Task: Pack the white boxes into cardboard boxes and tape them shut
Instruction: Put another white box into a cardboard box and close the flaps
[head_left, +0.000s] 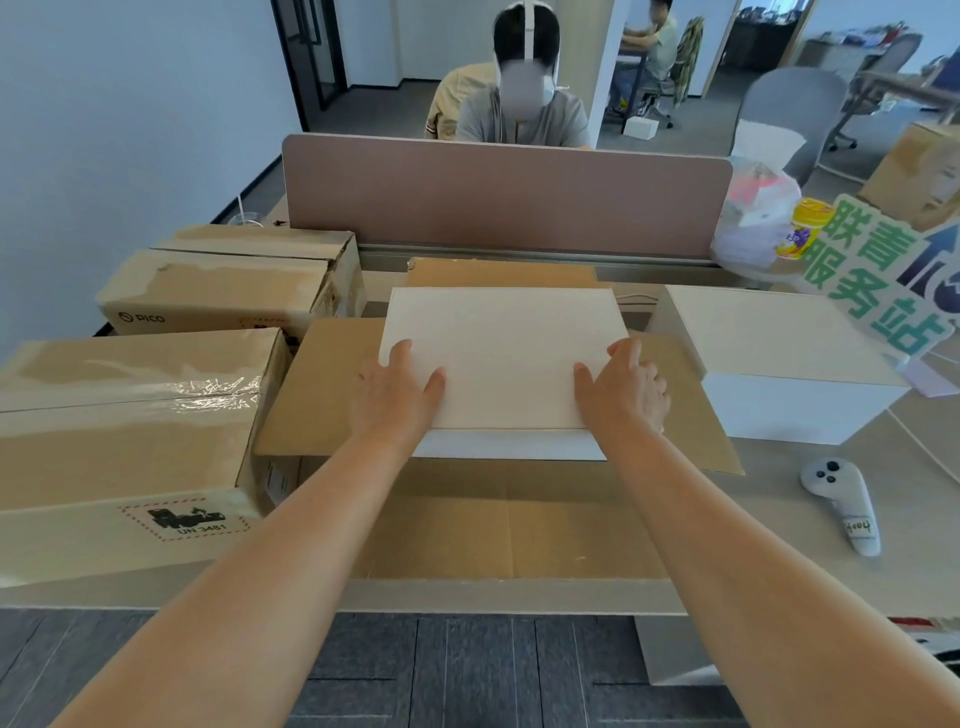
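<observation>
The fingers of the left hand (397, 387) lie spread and flat on the near left part of a white box (501, 358), thumb angled inward; the right hand (621, 387) mirrors it at the near right corner, its outer fingers curling over the box's right edge. Neither hand is closed around anything: both press open-palmed on the lid, near the centre of the frame.

This looks like the packing step, with the white box being seated down into the open cardboard box (467, 519) whose flaps splay out left, right, toward the camera and behind. The box stands partly proud of the opening, its front face showing below the lid, so I judge it not fully down. The next move likely calls for an even downward push to keep it level, then folding the flaps in before taping. No tape roll is in view.

The white box is plain, matte, rectangular, unmarked, with clean edges. A second white box (779, 358) waits at the right of the frame, and taped cardboard boxes (135, 410) fill the left. A white controller (844, 499) lies at lower right on the desk (805, 571).
</observation>
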